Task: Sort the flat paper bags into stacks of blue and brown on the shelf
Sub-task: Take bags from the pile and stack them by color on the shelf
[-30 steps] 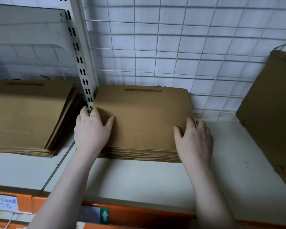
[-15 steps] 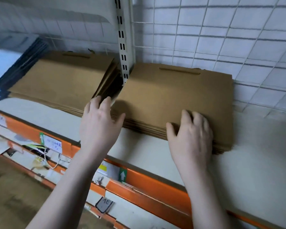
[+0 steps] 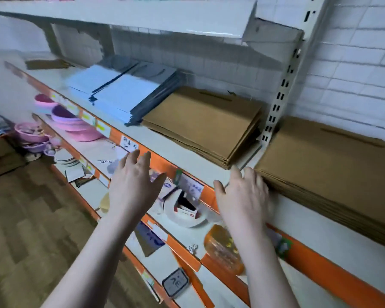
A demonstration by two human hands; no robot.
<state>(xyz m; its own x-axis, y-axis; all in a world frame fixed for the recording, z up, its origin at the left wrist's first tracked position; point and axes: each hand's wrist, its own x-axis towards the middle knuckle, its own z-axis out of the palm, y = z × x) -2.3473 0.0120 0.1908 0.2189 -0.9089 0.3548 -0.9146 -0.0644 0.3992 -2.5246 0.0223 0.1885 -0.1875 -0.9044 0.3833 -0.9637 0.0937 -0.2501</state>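
Two stacks of flat brown paper bags lie on the white shelf: one left of the slotted upright, one right of it. Further left lie flat blue bags, with darker ones beside and behind them. My right hand is flat with straight fingers, its fingertips at the front left corner of the right brown stack. My left hand hovers with spread fingers in front of the shelf's orange edge, below the left brown stack, and holds nothing.
A slotted white upright divides the shelf. Another shelf hangs above. Lower shelves hold pink and purple bowls, white plates, an orange container and labels. A lone brown bag lies at the far left. Wooden floor lies below.
Both hands have come off the right brown stack and drawn back toward me. The view has swung left and down, showing the blue bags and the lower shelves.
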